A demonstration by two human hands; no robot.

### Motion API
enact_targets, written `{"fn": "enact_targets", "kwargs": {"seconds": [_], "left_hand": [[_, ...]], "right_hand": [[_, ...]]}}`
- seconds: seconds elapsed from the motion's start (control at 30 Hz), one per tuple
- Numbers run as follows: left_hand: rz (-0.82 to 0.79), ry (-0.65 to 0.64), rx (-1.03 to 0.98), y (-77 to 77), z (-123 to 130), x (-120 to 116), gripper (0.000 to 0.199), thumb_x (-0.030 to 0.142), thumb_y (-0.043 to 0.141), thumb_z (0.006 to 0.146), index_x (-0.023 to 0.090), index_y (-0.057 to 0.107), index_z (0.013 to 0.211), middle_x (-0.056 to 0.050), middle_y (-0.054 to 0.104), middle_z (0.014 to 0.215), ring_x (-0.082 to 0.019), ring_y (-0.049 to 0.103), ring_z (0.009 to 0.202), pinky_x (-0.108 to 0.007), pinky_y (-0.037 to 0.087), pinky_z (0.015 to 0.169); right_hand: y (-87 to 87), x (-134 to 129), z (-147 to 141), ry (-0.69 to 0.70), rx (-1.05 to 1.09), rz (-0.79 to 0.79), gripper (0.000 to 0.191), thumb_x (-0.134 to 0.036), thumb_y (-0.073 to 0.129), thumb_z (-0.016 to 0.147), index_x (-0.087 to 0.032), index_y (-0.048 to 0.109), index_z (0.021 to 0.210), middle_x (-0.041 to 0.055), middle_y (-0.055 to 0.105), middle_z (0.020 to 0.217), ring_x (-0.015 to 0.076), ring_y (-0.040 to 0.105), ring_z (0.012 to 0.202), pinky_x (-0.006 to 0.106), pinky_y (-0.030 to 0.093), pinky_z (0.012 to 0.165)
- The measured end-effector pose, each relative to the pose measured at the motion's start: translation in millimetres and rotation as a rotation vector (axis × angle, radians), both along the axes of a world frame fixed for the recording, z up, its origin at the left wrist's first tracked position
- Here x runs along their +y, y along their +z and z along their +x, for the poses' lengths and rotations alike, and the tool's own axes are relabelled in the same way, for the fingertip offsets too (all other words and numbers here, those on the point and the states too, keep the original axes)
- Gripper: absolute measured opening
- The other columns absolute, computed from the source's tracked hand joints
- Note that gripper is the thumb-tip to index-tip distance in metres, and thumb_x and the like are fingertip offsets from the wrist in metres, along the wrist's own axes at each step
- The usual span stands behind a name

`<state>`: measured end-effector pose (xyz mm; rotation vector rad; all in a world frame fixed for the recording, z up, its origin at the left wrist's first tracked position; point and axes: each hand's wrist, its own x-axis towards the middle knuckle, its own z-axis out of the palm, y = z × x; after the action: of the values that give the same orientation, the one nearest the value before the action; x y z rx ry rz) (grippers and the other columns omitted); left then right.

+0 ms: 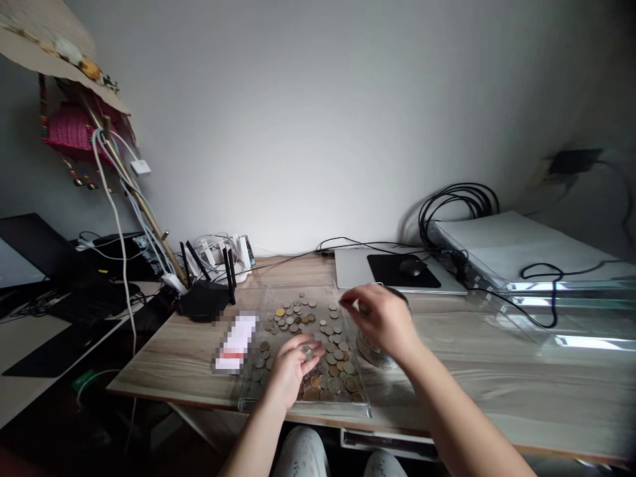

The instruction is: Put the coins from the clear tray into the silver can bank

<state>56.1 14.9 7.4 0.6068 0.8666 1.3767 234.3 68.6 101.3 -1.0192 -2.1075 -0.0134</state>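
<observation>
A clear shallow tray [365, 391] lies near the desk's front edge, with many loose coins [334, 384] spread over its bottom in loose groups. Over the middle of the tray, my left hand [291, 371] is turned palm up and cradles a few coins [307, 352] on its fingers. My right hand [382, 318] is raised beside the tray's right edge, thumb and fingertips pinched together. Whatever sits in that pinch is too small and blurred to name. Partly hidden beneath this hand stands a round container [377, 358]; its contents are unclear.
Left of the tray lies a blurred-out phone-like object [237, 341], with a black router [203, 298] behind it. At the back are a silver laptop [348, 268], a mouse pad with a black mouse [412, 266], and cables. A clear stacked organizer [536, 285] stands right.
</observation>
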Motion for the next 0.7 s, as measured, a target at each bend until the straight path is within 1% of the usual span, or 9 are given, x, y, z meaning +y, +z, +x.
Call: {"fn": "enact_targets", "kwargs": {"seconds": [0.1,0.13,0.2,0.37,0.43,0.5,0.6,0.63,0.7], "left_hand": [[-0.007,-0.009,-0.005,-0.8,-0.8,0.3,0.031,0.004,0.048,0.062,0.01,0.057,0.091,-0.013,0.062,0.093,-0.022,0.057,0.09,-0.036,0.035,0.09],[-0.005,-0.008,-0.001,-0.9,-0.8,0.3,0.032,0.004,0.049,0.063,0.01,0.056,0.093,-0.014,0.062,0.094,-0.022,0.057,0.091,-0.036,0.035,0.09],[-0.001,-0.007,0.015,-0.6,-0.3,0.1,0.032,0.007,0.051,0.065,0.01,0.054,0.096,-0.014,0.062,0.093,-0.022,0.057,0.091,-0.036,0.036,0.089],[-0.011,0.018,0.092,2.9,2.1,-1.9,0.037,0.01,0.056,0.065,0.011,0.05,0.101,-0.013,0.064,0.086,-0.022,0.059,0.086,-0.036,0.039,0.084],[-0.007,0.024,0.113,4.3,3.0,-2.9,0.039,0.01,0.058,0.064,0.012,0.05,0.101,-0.011,0.064,0.083,-0.022,0.06,0.084,-0.035,0.041,0.082],[-0.003,0.028,0.124,5.4,3.6,-3.6,0.039,0.011,0.059,0.063,0.012,0.05,0.101,-0.01,0.064,0.081,-0.022,0.06,0.083,-0.034,0.042,0.079],[-0.012,0.04,0.143,6.1,4.0,-4.0,0.04,0.013,0.061,0.063,0.013,0.05,0.101,-0.01,0.064,0.08,-0.021,0.061,0.08,-0.031,0.044,0.074],[-0.013,0.049,0.148,5.9,3.9,-3.8,0.04,0.014,0.061,0.062,0.014,0.05,0.101,-0.01,0.064,0.08,-0.021,0.061,0.079,-0.029,0.044,0.071],[-0.005,0.071,0.136,5.1,3.6,-3.1,0.039,0.016,0.062,0.062,0.015,0.052,0.099,-0.007,0.063,0.078,-0.019,0.061,0.076,-0.027,0.045,0.068]], "right_hand": [[7.9,15.0,31.4,-0.279,0.065,0.015,0.015,-0.032,0.051,0.07,-0.022,0.061,0.075,0.0021,0.058,0.071,0.0133,0.051,0.064,0.022,0.033,0.053],[8.4,19.7,39.7,-0.338,0.047,-0.016,0.015,-0.033,0.052,0.068,-0.023,0.062,0.073,0.0015,0.058,0.069,0.0134,0.051,0.062,0.022,0.032,0.051],[7.1,26.8,51.5,-0.379,0.003,-0.101,0.013,-0.032,0.054,0.065,-0.023,0.062,0.07,0.0006,0.059,0.065,0.013,0.051,0.057,0.022,0.03,0.047],[2.9,32.1,58.6,-0.269,-0.037,-0.191,0.011,-0.027,0.053,0.065,-0.02,0.06,0.067,0.0,0.06,0.061,0.0122,0.052,0.055,0.021,0.032,0.048],[4.6,30.2,56.7,-0.236,-0.039,-0.147,0.011,-0.028,0.053,0.066,-0.02,0.06,0.066,0.0004,0.06,0.061,0.0134,0.052,0.057,0.022,0.034,0.051],[8.2,24.7,51.1,-0.22,0.008,-0.034,0.015,-0.031,0.051,0.069,-0.019,0.061,0.071,0.0021,0.06,0.065,0.015,0.053,0.062,0.024,0.036,0.055],[10.6,9.3,30.6,-0.132,0.113,0.128,0.02,-0.032,0.046,0.075,-0.018,0.06,0.08,0.0051,0.06,0.073,0.0153,0.052,0.068,0.026,0.037,0.062],[8.8,3.2,20.3,-0.062,0.102,0.134,0.021,-0.031,0.044,0.077,-0.018,0.059,0.082,0.0056,0.06,0.074,0.0147,0.052,0.068,0.025,0.038,0.063],[0.0,-7.1,-3.4,0.105,-0.031,0.066,0.022,-0.03,0.042,0.079,-0.018,0.059,0.086,0.0056,0.06,0.076,0.0137,0.053,0.068,0.024,0.038,0.062]]}}
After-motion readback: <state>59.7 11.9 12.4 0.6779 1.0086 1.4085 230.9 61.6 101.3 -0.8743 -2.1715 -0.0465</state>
